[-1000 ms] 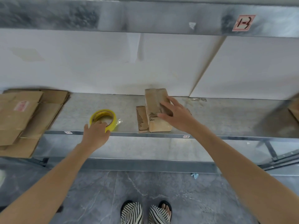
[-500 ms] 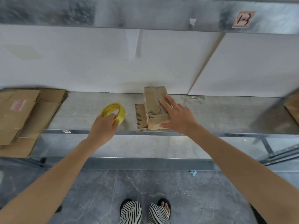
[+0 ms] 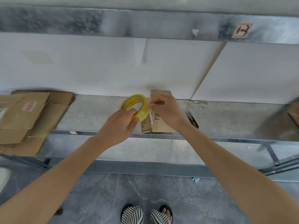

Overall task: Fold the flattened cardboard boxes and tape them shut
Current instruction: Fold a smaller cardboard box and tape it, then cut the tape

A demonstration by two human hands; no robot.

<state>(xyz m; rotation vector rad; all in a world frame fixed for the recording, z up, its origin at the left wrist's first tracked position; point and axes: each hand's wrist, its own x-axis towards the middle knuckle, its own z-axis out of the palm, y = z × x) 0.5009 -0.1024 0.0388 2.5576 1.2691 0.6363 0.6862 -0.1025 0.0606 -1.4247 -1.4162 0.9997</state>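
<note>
Yellow tape roll (image 3: 135, 107) sits tight in my left hand (image 3: 119, 125), fingers curled round it. My right hand (image 3: 165, 112) pinches the roll's edge at 3 o'clock, hunting for the loose end, I think. The folded box (image 3: 160, 125) stands on the shelf just behind my hands. The tape could rip thin or stick to itself if I pull crooked. Nothing holds the box, so it might slide. The grey metal shelf (image 3: 97, 113) has flat boxes (image 3: 24, 117) at 9 o'clock and little snips (image 3: 192, 118) at 3 o'clock. A white wall (image 3: 97, 70) is behind.
</note>
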